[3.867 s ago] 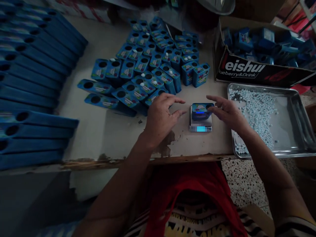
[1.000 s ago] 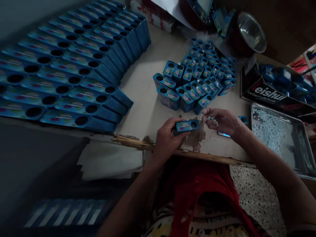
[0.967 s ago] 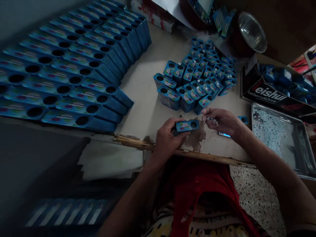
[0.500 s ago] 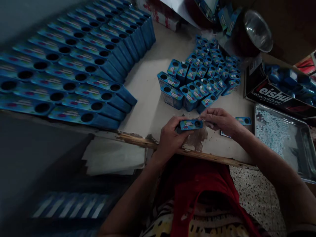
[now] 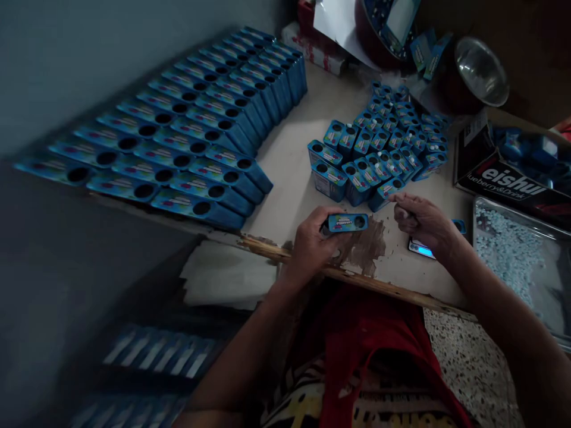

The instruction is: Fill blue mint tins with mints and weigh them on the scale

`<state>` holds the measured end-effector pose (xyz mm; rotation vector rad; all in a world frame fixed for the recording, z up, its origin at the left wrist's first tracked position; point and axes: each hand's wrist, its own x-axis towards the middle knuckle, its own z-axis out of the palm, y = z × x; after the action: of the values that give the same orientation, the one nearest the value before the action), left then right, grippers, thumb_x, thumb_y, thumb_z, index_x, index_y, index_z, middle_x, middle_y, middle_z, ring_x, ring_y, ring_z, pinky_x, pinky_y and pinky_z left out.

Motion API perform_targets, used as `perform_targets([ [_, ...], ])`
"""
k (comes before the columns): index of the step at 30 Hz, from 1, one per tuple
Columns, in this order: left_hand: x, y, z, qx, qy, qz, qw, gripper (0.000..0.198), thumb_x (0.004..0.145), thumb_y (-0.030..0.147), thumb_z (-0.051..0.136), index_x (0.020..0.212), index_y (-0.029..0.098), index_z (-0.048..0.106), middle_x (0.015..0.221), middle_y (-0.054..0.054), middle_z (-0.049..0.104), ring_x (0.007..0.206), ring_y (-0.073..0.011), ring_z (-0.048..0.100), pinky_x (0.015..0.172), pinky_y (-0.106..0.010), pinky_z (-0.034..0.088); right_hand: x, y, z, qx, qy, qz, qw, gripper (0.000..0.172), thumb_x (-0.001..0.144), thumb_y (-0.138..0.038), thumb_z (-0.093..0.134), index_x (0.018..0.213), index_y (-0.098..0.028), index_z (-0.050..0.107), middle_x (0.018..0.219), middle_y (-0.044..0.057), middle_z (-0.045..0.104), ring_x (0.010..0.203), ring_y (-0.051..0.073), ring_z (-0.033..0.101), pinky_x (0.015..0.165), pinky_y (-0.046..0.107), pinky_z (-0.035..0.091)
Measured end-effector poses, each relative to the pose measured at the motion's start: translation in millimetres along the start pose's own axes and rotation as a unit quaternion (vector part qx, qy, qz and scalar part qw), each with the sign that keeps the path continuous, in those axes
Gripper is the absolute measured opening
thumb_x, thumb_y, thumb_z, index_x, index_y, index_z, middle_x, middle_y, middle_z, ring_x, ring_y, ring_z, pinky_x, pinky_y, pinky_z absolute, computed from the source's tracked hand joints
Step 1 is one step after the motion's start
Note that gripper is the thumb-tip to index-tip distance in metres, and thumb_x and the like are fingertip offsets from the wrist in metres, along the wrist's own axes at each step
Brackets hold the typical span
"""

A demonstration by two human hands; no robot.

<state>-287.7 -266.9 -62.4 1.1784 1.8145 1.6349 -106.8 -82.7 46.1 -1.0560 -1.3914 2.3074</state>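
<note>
My left hand grips a small blue box by its left end, with the side bearing print and a round dark hole turned up. My right hand hovers to the right of that box, apart from it, fingers curled together. Whatever those fingers hold, if anything, is hidden. Beneath the right hand, a small digital scale shows a lit blue display. A blue box end peeks out behind that hand.
Long rows of blue boxes line the table's left side. More blue boxes cluster behind my hands. At right are a metal tray of pale blue candies and a black carton. A metal bowl stands at the back.
My right hand has drawn away from the box's hole toward the right, over the scale. The scale's lit display now shows. My left hand keeps the box; the whole view has shifted.
</note>
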Motion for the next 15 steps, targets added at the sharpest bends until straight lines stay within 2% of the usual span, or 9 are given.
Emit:
perform_targets([
  [4, 6.1, -1.2, -13.8, 0.016, -0.007, 0.027, 0.999, 0.037, 0.089, 0.037, 0.089, 0.120, 0.022, 0.077, 0.117, -0.005, 0.084, 0.107, -0.0244, 0.079, 0.100, -0.034, 0.063, 3.0, 12.9, -4.0, 0.055, 0.041, 0.041, 0.997, 0.032, 0.076, -0.029, 0.096, 0.094, -0.014, 0.074, 0.072, -0.001, 0.063, 0.054, 0.005, 0.041, 0.048, 0.019, 0.024],
  [7, 9.2, 2.5, -17.2, 0.036, -0.018, 0.058, 0.998, 0.036, 0.093, 0.035, 0.087, 0.125, 0.023, 0.076, 0.126, -0.006, 0.084, 0.116, -0.0254, 0.080, 0.104, -0.034, 0.064, 5.1, 29.9, -3.6, 0.059, 0.032, 0.070, 0.995, 0.028, 0.077, -0.030, 0.092, 0.092, -0.013, 0.076, 0.071, -0.001, 0.063, 0.053, 0.005, 0.041, 0.047, 0.019, 0.026],
  [11, 9.7, 20.0, -14.8, 0.082, 0.002, 0.185, 0.979, 0.030, 0.100, 0.025, 0.080, 0.130, 0.025, 0.075, 0.131, -0.006, 0.083, 0.125, -0.0255, 0.079, 0.116, -0.040, 0.062, 5.6, 55.0, -2.2, 0.036, 0.034, 0.085, 0.995, 0.027, 0.079, -0.036, 0.089, 0.084, -0.014, 0.075, 0.068, -0.001, 0.063, 0.051, 0.006, 0.038, 0.046, 0.020, 0.028],
  [15, 10.8, 34.6, -5.4, 0.147, 0.034, 0.330, 0.932, 0.036, 0.104, 0.011, 0.067, 0.133, 0.030, 0.075, 0.134, -0.004, 0.083, 0.133, -0.0235, 0.077, 0.131, -0.048, 0.053, 1.4, 75.3, 1.3, 0.070, 0.025, 0.069, 0.995, 0.025, 0.078, -0.034, 0.088, 0.082, -0.016, 0.070, 0.073, 0.002, 0.069, 0.053, 0.007, 0.042, 0.047, 0.021, 0.026],
])
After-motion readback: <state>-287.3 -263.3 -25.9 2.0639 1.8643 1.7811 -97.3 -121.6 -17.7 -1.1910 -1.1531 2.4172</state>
